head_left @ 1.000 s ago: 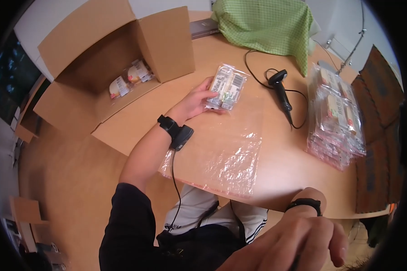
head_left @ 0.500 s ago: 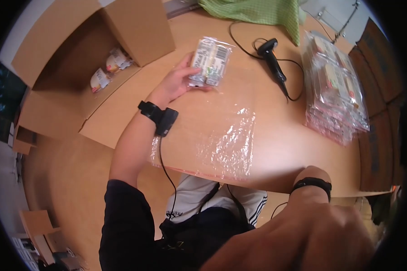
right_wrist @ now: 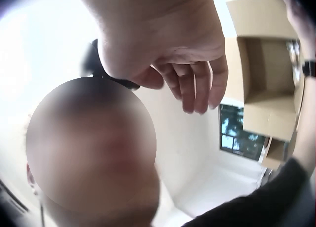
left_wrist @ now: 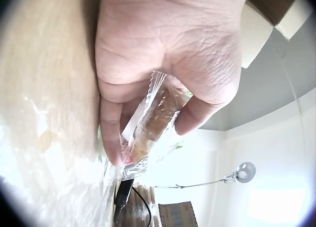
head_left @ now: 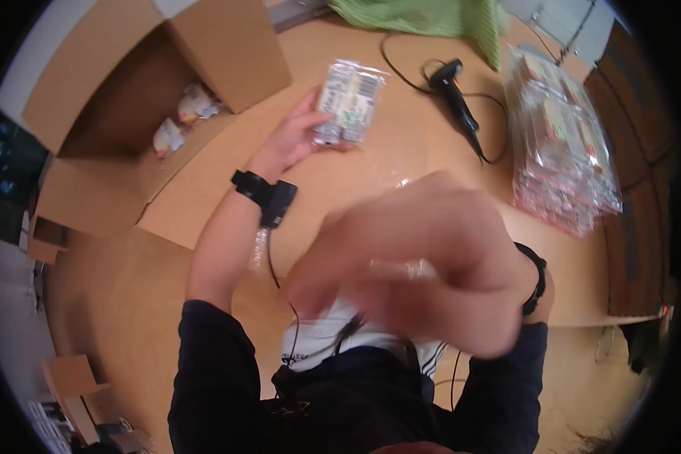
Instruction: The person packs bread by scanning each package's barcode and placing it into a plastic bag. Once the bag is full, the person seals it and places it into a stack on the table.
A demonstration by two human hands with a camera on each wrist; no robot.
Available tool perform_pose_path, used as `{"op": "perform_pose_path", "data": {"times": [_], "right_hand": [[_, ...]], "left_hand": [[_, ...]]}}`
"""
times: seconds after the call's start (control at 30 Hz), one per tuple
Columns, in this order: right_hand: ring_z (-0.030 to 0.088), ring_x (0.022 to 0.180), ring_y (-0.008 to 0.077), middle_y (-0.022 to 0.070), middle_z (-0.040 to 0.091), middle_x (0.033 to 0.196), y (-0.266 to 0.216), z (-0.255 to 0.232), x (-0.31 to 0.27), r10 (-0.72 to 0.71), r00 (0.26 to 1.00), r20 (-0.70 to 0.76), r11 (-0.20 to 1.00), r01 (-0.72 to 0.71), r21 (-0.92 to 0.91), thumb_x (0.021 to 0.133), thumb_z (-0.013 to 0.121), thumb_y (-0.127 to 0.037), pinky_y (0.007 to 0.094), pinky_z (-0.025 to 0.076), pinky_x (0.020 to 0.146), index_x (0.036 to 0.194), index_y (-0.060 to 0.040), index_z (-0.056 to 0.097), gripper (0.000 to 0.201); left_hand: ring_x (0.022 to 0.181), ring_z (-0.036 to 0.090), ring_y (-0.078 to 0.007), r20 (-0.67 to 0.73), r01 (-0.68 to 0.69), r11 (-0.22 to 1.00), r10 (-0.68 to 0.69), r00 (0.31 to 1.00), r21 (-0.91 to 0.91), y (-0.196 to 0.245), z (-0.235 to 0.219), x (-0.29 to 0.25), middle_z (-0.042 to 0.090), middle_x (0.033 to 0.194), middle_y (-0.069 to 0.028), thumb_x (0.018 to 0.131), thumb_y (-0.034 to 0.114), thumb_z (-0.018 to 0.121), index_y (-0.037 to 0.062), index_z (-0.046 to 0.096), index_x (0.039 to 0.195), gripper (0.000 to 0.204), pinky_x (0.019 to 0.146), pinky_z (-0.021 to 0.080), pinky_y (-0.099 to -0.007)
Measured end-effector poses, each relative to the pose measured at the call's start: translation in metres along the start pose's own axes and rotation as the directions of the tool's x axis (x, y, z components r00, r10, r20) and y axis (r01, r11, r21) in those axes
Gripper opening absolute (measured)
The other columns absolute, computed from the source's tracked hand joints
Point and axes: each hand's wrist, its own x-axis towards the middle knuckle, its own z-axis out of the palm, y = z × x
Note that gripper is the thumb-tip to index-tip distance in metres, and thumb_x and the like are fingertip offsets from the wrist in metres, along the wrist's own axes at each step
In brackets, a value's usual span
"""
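Note:
My left hand (head_left: 289,138) grips clear-wrapped food packets (head_left: 348,102) with printed labels and a barcode, over the table beside the cardboard box. In the left wrist view, thumb and fingers pinch the crinkled wrapper (left_wrist: 157,116), and something brown and bread-like shows through it. My right hand (head_left: 424,261), blurred, is raised close to the head camera above the table's front edge. Its fingers (right_wrist: 186,86) hang loosely bent with nothing in them in the right wrist view. A clear plastic bag (head_left: 259,251) lies flat on the table, mostly hidden behind the right hand.
The open cardboard box (head_left: 238,57) at the left has wrapped packets (head_left: 197,104) inside. A black barcode scanner (head_left: 455,102) with its cable lies right of centre. Bagged packets (head_left: 561,144) are stacked at the right. A green checked cloth (head_left: 431,23) is at the back.
My right hand has swung from the lower right towards the middle, now covering much of the plastic bag. The left hand keeps its hold on the packets. The head view has tilted lower.

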Motion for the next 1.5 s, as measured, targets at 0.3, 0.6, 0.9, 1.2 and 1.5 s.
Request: {"op": "perform_pose_path", "data": {"times": [0.3, 0.6, 0.9, 1.2, 1.5], "right_hand": [[0.061, 0.054, 0.0326, 0.0154, 0.061, 0.061, 0.057, -0.056, 0.021, 0.233, 0.962, -0.145, 0.903, -0.269, -0.334, 0.086, 0.06, -0.017, 0.0396, 0.048, 0.055, 0.126, 0.0037, 0.05, 0.046], [0.064, 0.067, 0.0179, 0.008, 0.066, 0.088, 0.082, -0.061, 0.026, 0.495, 0.863, 0.102, 0.794, -0.497, 0.349, 0.098, 0.051, -0.037, 0.0289, 0.052, 0.056, 0.128, 0.0001, 0.053, 0.048], [0.056, 0.085, 0.009, 0.0024, 0.06, 0.097, 0.085, -0.07, 0.021, 0.189, 0.915, 0.357, 0.931, -0.282, 0.23, 0.091, 0.058, -0.004, 0.0247, 0.048, 0.071, 0.125, -0.0064, 0.056, 0.034], [0.055, 0.112, 0.0316, 0.0181, 0.053, 0.125, 0.059, -0.041, 0.019, 0.068, 0.985, 0.159, 0.904, 0.006, -0.428, 0.084, 0.065, -0.007, 0.0397, 0.045, 0.093, 0.139, -0.0042, 0.046, 0.058], [0.059, 0.111, 0.0318, 0.0176, 0.06, 0.12, 0.036, 0.012, -0.007, -0.112, 0.966, 0.232, 0.597, 0.252, -0.762, 0.072, 0.065, -0.008, 0.0416, 0.048, 0.094, 0.122, 0.0029, 0.055, 0.052]], "left_hand": [[0.114, 0.06, -0.0226, -0.015, -0.204, 0.826, 0.249, 0.968, 0.525, 0.047, 0.048, -0.027, 0.055, 0.132, -0.0096, 0.092, 0.0, 0.053, 0.0084, 0.036, 0.145, 0.056, 0.089, 0.055, -0.0419], [0.112, 0.055, -0.0393, 0.533, -0.341, -0.426, 0.509, 0.676, 0.838, 0.058, 0.108, -0.088, 0.055, 0.126, -0.0195, 0.073, -0.002, 0.061, 0.0122, 0.056, 0.131, 0.06, 0.094, 0.049, -0.0426], [0.118, 0.054, -0.0284, 0.18, -0.309, 0.051, 0.72, 0.67, 0.95, 0.061, 0.101, -0.122, 0.051, 0.131, -0.0228, 0.088, 0.012, 0.066, -0.0011, 0.045, 0.135, 0.053, 0.094, 0.048, -0.0384], [0.07, 0.059, -0.0052, -0.194, 0.112, 0.894, -0.028, 0.981, 0.434, 0.04, 0.091, -0.125, 0.061, 0.082, -0.0006, 0.096, 0.017, 0.061, 0.0016, 0.054, 0.11, 0.022, 0.06, 0.049, -0.0224], [0.091, 0.065, -0.0151, -0.085, 0.009, 0.996, -0.001, 0.996, 0.087, 0.037, 0.089, -0.141, 0.063, 0.101, -0.0037, 0.1, 0.023, 0.051, 0.0048, 0.054, 0.117, 0.025, 0.068, 0.053, -0.0296]]}}
